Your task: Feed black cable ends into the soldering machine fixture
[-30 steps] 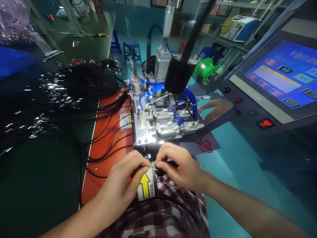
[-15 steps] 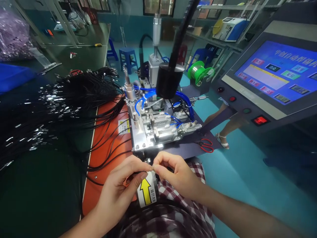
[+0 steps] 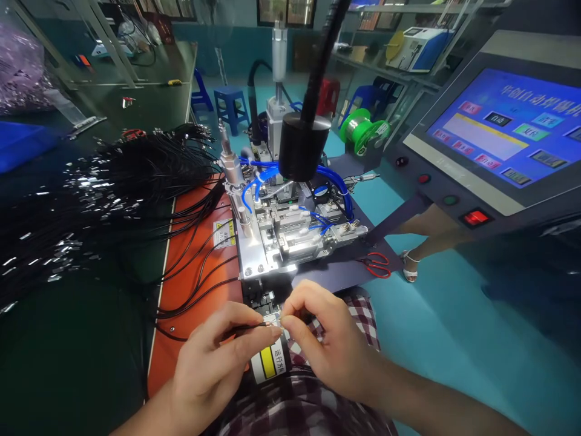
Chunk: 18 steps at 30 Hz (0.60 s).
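Note:
Between thumb and fingers, my left hand point(image 3: 218, 357) holds a thin black cable point(image 3: 247, 327) whose end points right. My right hand point(image 3: 324, 336) pinches at the tip of that cable; the small part between its fingertips is too small to make out. Both hands are nearly touching, just above a white label point(image 3: 267, 362) with a yellow mark. Directly ahead of them is a metal machine point(image 3: 290, 236) with blue air tubes. Several black cables point(image 3: 200, 266) run from it over the orange surface point(image 3: 181, 297) on the left.
A large bundle of black cables point(image 3: 149, 157) lies at the left. Red-handled scissors point(image 3: 377, 264) rest right of the machine. A black lamp head point(image 3: 303, 145) hangs above it. A control screen point(image 3: 503, 127) stands at the right, with a person's leg point(image 3: 420, 245) below. A green spool point(image 3: 363, 131) sits behind.
My left hand has shifted slightly left and down, and the black cable in it now shows. My right hand stays close to the same spot. The view has moved slightly.

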Tool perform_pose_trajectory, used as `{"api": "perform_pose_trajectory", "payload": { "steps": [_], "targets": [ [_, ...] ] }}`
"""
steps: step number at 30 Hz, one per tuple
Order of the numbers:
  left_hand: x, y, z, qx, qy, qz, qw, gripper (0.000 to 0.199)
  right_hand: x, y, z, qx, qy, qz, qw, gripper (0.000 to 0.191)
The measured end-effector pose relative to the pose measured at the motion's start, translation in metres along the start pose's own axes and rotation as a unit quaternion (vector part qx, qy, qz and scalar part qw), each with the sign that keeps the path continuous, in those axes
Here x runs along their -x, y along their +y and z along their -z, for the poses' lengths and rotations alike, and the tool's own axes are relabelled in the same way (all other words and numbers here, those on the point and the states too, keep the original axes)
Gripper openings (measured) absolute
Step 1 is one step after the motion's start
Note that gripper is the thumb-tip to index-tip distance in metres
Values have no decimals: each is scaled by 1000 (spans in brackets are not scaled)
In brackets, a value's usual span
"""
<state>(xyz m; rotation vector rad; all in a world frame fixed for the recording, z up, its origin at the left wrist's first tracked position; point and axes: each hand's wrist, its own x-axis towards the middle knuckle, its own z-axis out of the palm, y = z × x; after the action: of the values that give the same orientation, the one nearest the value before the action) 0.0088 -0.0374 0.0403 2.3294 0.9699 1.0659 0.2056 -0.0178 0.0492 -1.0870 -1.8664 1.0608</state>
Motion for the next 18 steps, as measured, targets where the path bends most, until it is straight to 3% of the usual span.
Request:
{"api": "perform_pose_trajectory", "payload": {
  "steps": [3,7,11,15,18],
  "targets": [
    [3,-3,-1,-79,8,-34,996,35,2,1,3,117,18,99,988,11],
    [3,-4,-1,-105,-13,-68,992,32,3,5,7,250,17,203,947,15],
    [-2,3,0,-95,-48,6,994,20,-1,1,13,343,-25,281,896,22],
    [-10,8,-3,-62,-138,90,984,15,-14,-16,26,381,-145,249,879,19],
    [-11,9,-5,-50,-184,97,977,16,-32,-17,36,313,-245,138,907,13]
  ]
}}
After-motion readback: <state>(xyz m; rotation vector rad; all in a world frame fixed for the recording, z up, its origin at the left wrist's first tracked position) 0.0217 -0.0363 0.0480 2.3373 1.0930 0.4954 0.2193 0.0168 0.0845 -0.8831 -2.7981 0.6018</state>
